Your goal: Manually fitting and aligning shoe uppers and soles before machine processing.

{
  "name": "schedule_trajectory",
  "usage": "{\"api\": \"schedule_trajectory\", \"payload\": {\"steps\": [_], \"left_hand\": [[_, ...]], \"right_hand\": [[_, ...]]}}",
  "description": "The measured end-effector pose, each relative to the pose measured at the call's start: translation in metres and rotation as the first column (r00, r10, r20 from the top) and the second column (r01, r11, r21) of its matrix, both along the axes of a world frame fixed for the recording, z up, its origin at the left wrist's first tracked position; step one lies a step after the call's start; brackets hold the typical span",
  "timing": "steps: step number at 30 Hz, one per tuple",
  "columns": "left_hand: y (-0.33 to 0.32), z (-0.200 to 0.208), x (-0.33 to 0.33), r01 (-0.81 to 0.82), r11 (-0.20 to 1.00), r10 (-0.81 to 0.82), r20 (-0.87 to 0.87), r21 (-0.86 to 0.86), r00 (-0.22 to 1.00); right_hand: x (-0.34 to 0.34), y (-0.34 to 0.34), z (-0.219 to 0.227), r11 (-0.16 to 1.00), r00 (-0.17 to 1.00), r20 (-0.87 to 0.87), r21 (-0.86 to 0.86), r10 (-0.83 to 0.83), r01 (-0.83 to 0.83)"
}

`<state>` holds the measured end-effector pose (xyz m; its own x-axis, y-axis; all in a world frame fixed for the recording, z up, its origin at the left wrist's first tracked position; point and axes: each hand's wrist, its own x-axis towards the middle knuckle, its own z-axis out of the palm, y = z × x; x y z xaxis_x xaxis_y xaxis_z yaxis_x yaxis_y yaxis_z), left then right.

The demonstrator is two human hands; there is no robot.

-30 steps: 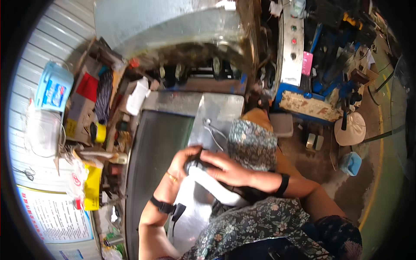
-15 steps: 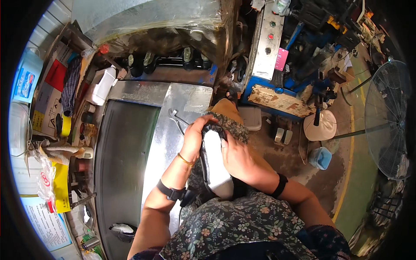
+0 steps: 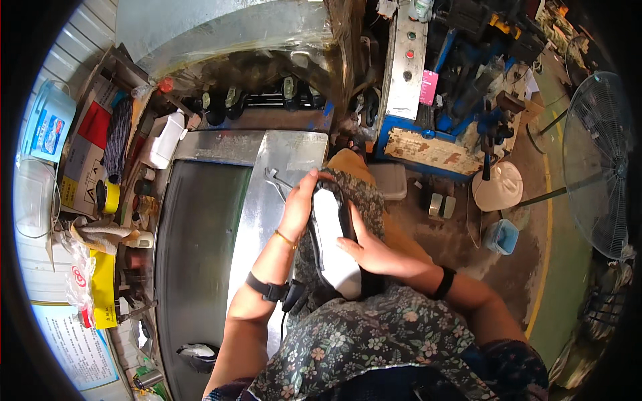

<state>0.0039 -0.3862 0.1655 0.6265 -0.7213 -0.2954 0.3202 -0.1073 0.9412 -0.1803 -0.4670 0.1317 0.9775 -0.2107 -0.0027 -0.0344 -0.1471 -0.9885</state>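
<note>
A black shoe upper on a last (image 3: 332,234) rests against my apron, its white bottom facing up and its narrow end toward me. My left hand (image 3: 299,206) is wrapped round its far left side. On the other side my right hand (image 3: 374,246) grips the shoe, the thumb lying on the white bottom and the other fingers partly hidden along its edge. A slim metal tool with a forked end (image 3: 273,178) lies on the bare metal plate (image 3: 294,148) just left of my left hand; its kind is unclear.
A dark conveyor belt (image 3: 200,240) runs along my left, with another shoe (image 3: 198,356) on it. Shelves with tape (image 3: 109,196) and bottles stand beyond. A blue-framed machine (image 3: 428,150), a white-topped stool (image 3: 498,186), a blue bucket (image 3: 501,237) and a large fan (image 3: 597,164) are at right.
My right hand has slid back toward me along the shoe, its thumb now on the white bottom. My left hand still holds the far end. The view has shifted slightly.
</note>
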Motion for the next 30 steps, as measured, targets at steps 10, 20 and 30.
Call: {"api": "schedule_trajectory", "payload": {"steps": [10, 20, 30], "left_hand": [[0.005, 0.001, 0.001, 0.045, 0.992, -0.059, 0.120, 0.119, 0.991], [0.049, 0.031, 0.030, 0.018, 1.000, -0.019, -0.293, -0.006, 0.956], [0.135, 0.070, 0.076, -0.256, 0.966, 0.257, -0.052, 0.031, 0.965]], "right_hand": [[-0.008, 0.003, -0.003, 0.991, 0.998, 0.054, 0.131, 0.029, -0.036], [0.015, 0.007, 0.015, 0.979, 0.994, 0.102, 0.196, 0.035, -0.055], [0.134, -0.026, 0.059, 0.586, 0.821, 0.463, -0.784, 0.334, 0.203]]}}
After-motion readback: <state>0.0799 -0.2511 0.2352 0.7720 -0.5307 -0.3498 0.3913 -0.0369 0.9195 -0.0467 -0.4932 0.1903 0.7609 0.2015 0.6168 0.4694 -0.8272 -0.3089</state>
